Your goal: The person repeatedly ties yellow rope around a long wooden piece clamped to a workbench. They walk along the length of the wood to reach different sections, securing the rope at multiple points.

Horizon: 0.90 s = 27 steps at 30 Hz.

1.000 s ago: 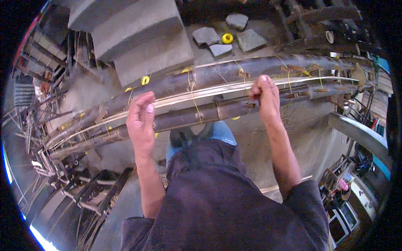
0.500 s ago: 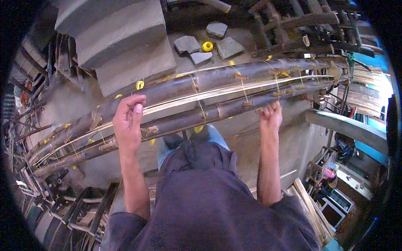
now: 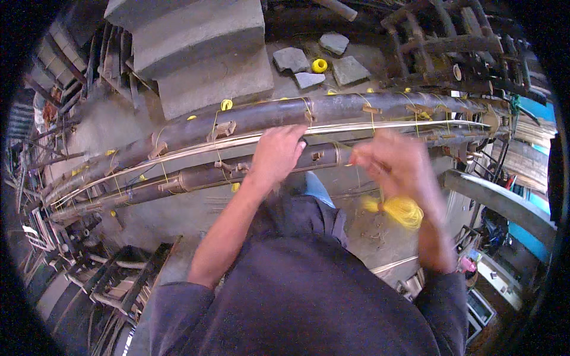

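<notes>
Bundle of yellow cord (image 3: 404, 212) now shows beside the right hand (image 3: 401, 161).

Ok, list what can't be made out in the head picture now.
In the head view:
Right hand: motion blur hides its exact grip.
Yellow cord bundle: blurred; its attachment unclear.
Left hand: its back hides the palm.
Blue trousers: largely covered by dark shirt.

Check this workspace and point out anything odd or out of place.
Nothing looks clearly spilled or broken. Mildly odd: a yellow ring-shaped object lies among flat grey stones beyond the dark poles, well apart from the yellow cord bundle below the right hand.
</notes>
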### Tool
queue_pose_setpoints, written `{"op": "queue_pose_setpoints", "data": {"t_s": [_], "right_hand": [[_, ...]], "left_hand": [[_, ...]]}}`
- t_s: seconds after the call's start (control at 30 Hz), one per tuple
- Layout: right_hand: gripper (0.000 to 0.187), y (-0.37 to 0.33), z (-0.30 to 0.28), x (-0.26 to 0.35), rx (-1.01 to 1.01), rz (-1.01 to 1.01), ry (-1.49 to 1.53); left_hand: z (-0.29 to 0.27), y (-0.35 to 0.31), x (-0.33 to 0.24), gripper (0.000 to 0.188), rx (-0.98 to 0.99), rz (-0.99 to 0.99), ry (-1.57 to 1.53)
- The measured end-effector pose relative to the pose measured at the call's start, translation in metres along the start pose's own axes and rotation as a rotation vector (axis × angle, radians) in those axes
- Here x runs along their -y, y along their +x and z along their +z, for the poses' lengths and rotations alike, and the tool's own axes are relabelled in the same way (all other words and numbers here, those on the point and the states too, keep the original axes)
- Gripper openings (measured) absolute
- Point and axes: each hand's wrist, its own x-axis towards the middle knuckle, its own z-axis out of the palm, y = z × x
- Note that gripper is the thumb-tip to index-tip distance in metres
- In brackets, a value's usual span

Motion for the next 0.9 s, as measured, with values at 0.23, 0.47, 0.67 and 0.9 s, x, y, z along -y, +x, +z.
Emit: {"op": "queue_pose_setpoints", "data": {"t_s": [0.23, 0.47, 0.67, 0.9], "right_hand": [[0.026, 0.163, 0.042, -0.019, -0.161, -0.221, -0.169], [0.038, 0.169, 0.087, -0.085, -0.197, -0.153, 0.887], [0.016, 0.008, 0.199, -0.063, 0.168, -0.313, 0.253], [0.026, 0.019, 0.119, -0.089, -0.562, -0.195, 0.109]], "left_hand": [[0.026, 0.013, 0.012, 0.022, -0.249, 0.08, 0.054], [0.037, 0.019, 0.012, 0.021, -0.411, 0.172, 0.085], [0.027, 0.006, -0.002, 0.025, -0.233, 0.022, 0.066], [-0.021, 0.121, -0.013, 0.035, -0.093, -0.223, -0.63]]}}
